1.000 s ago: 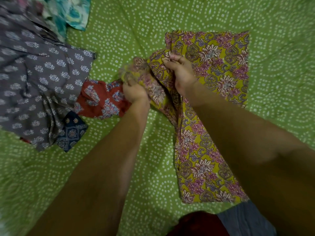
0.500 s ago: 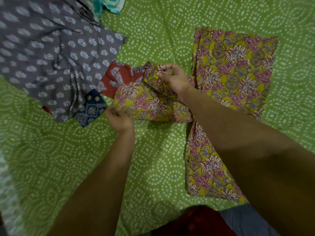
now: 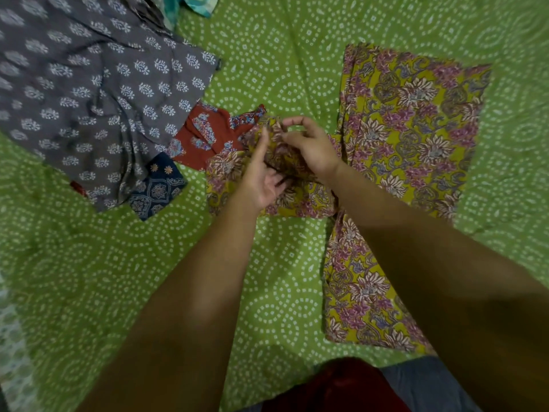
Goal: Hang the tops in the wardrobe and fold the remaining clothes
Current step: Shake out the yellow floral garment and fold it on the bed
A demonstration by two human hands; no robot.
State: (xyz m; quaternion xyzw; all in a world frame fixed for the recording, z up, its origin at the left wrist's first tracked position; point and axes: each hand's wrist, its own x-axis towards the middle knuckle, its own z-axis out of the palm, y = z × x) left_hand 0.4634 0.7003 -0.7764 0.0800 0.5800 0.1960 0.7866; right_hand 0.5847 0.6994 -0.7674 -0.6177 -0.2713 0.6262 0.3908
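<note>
A yellow floral garment [image 3: 416, 129] lies flat on the right of the green dotted bedsheet [image 3: 267, 69], and one long part runs down toward me. Another part of it is bunched up at the middle. My right hand [image 3: 312, 147] pinches the top of that bunched cloth between thumb and forefinger. My left hand [image 3: 261, 179] is palm up right beside it, thumb pressed along the cloth and fingers curled into the fold under my right hand.
A grey garment with white motifs [image 3: 89, 84] spreads over the upper left. A red printed garment [image 3: 205, 135] and a navy printed cloth [image 3: 157, 188] poke out from under it, touching the bunched cloth. A teal cloth [image 3: 196, 4] shows at the top edge.
My left hand has moved up from the lower left corner of the bunched part to meet my right hand. The cloth between them is more gathered. My right hand has stayed on its pinch.
</note>
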